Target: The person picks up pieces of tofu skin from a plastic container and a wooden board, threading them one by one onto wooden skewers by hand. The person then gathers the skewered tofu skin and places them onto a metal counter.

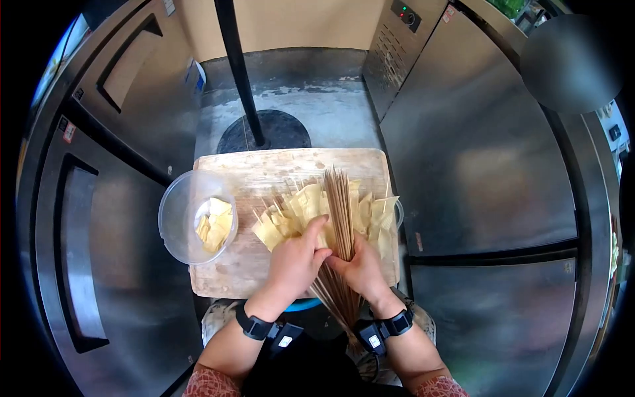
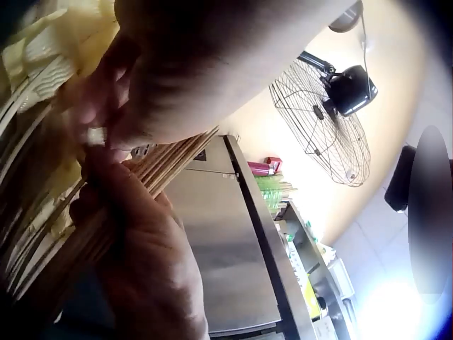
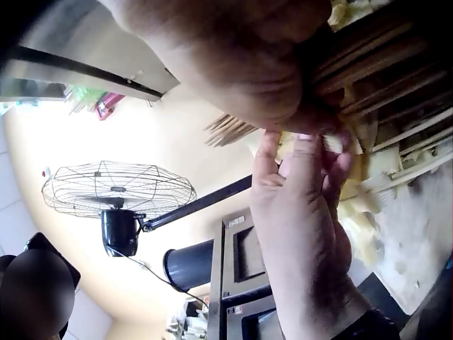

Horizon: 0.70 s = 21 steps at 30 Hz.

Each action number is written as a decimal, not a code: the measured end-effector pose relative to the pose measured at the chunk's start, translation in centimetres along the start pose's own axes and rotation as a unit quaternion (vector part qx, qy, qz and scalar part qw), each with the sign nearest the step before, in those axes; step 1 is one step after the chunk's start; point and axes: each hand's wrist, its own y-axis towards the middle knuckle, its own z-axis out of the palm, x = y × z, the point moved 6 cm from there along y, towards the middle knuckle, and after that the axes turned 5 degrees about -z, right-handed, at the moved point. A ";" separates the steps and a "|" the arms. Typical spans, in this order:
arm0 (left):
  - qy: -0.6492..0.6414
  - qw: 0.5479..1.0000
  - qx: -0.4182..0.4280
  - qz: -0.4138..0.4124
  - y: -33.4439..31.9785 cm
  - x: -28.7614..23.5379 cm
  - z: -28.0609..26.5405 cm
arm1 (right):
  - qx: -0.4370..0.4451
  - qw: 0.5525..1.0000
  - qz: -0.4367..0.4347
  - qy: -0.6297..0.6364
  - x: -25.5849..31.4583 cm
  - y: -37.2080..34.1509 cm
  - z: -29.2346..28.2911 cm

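In the head view my right hand point(image 1: 364, 268) grips a thick bundle of thin wooden skewers point(image 1: 338, 198), its tips pointing away from me and its lower ends fanning toward my lap. Close against the bundle, my left hand point(image 1: 294, 258) pinches a folded yellow bean curd sheet between thumb and fingers, partly hidden by them. The right wrist view shows these left fingertips point(image 3: 306, 145) meeting right beside the right hand. Several skewered bean curd sheets point(image 1: 306, 204) lie across the wooden board point(image 1: 225, 278) beyond both hands.
A clear plastic bowl point(image 1: 173, 218) with loose yellow sheets point(image 1: 215, 228) sits on the board's left side. Steel cabinets point(image 1: 483, 152) flank both sides. Behind the board stands a black fan pole point(image 1: 238, 73) on a round base point(image 1: 291, 129).
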 end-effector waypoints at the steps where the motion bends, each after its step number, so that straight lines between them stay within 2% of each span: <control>1: -0.017 1.000 0.005 -0.004 0.2 0.2 -0.1 | 0.016 1.000 0.011 -0.015 -0.1 0.1 0.2; 4: -0.072 0.997 0.003 -0.037 0.7 0.5 -0.4 | 0.044 0.997 0.027 -0.063 -0.7 0.3 0.1; 7: -0.139 0.988 -0.067 -0.022 0.9 1.1 -0.8 | 0.039 0.994 0.018 -0.099 -1.1 0.3 0.0; 10: -0.139 0.988 -0.067 -0.010 1.1 1.4 -0.6 | 0.030 0.993 0.022 -0.112 -1.3 0.1 0.0; 13: -0.087 0.996 -0.013 0.027 0.6 0.8 0.6 | 0.017 0.993 0.019 -0.115 -1.5 0.3 -0.1; 21: 0.027 0.999 -0.037 -0.009 1.2 1.0 0.2 | 0.059 0.995 0.006 -0.082 0.7 -0.1 -0.6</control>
